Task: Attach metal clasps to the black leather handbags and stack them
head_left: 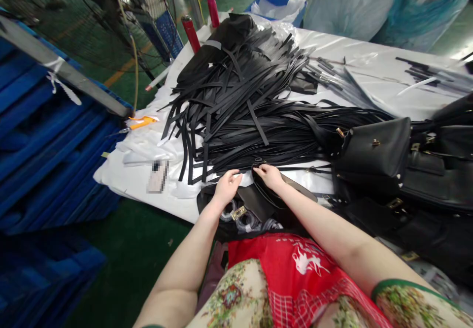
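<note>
My left hand [227, 187] is raised over the left part of a black leather bag [207, 197], with thumb and fingers a little apart and nothing visible between them. Just to its right, my right hand [269, 176] is closed, its fingertips pinching the edge of a black leather piece [260, 186] that curves down toward the bag. A small dark loop shows just beyond those fingertips; its kind is unclear. On the bag below my hands are a gold-coloured clasp [239, 213] and clear-wrapped coils [248, 222].
Beyond my hands lies a big heap of black straps [254, 116]. Finished-looking black handbags [373, 150] are piled at right. A phone [158, 176] and an orange-handled tool [142, 122] lie at left on the white-covered table [111, 168]. Blue crates [44, 146] stand beside it.
</note>
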Demonstrator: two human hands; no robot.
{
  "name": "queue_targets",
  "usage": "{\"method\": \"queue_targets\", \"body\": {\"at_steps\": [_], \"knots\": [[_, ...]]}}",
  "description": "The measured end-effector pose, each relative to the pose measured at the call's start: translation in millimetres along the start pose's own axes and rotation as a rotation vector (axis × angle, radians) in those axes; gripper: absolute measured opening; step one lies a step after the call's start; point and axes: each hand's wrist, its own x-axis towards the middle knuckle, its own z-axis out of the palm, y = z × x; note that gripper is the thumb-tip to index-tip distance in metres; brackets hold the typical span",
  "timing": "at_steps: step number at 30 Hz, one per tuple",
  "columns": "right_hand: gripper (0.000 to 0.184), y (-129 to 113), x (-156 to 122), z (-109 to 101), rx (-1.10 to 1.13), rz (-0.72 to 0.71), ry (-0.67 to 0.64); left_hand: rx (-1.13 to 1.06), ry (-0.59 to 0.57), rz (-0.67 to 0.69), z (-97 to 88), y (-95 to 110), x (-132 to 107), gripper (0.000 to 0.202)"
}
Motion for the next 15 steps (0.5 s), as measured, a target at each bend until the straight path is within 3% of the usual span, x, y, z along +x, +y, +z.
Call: {"method": "queue_targets", "body": {"at_steps": [3,6,11,15], "knots": [[0.038,8,-9,-5,0.052,-0.019,-0.046,0.188,-0.180,0.072,24.6,23,30,0.041],[0.040,21,-20,-13,0.092,0.011,-0.057,0.325,-0.243,0.071,46.6,35,44,0.036],[0.043,37,-32,-27,0.053,0.099,-0.043,0.450,-0.298,0.053,62.9,27,47,0.032],[0.036,31,-32,-34,-0.089,0.084,-0.104,0.468,-0.303,0.047,65.1,18,44,0.036]]}}
